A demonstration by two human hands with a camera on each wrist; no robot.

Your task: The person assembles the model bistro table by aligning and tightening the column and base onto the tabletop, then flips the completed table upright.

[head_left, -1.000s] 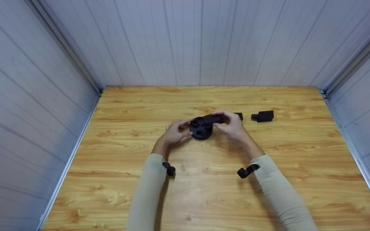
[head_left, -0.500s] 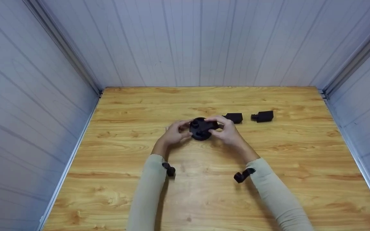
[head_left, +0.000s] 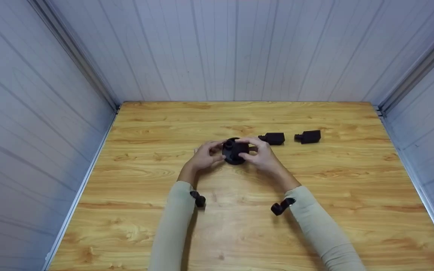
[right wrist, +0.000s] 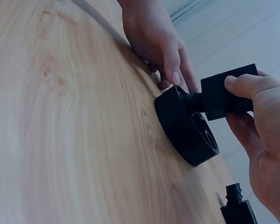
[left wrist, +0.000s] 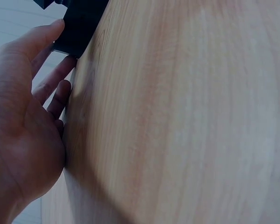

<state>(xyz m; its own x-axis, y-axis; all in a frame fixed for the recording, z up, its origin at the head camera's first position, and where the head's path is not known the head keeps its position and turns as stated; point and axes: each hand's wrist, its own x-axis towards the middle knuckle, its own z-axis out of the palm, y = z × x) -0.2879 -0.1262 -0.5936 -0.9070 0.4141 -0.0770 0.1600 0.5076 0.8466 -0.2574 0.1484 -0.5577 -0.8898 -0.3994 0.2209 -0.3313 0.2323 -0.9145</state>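
A round black base with circular openings in its top lies on the wooden table in the head view. My left hand holds its left rim between thumb and fingers; the left wrist view shows that hand against the base's side. Above the base, my right hand pinches a black rectangular block. From the block's lower end a round stem reaches an opening in the base. How deep the stem sits is hard to tell.
Two more black blocks with threaded stems lie to the right, a nearer one just behind my right hand and a farther one. Pale panel walls enclose the wooden table at the back and sides.
My right hand has moved left and slightly toward me, bringing the block from a sideways tilt to upright over the base. The nearer loose block is now uncovered. My left hand stays put.
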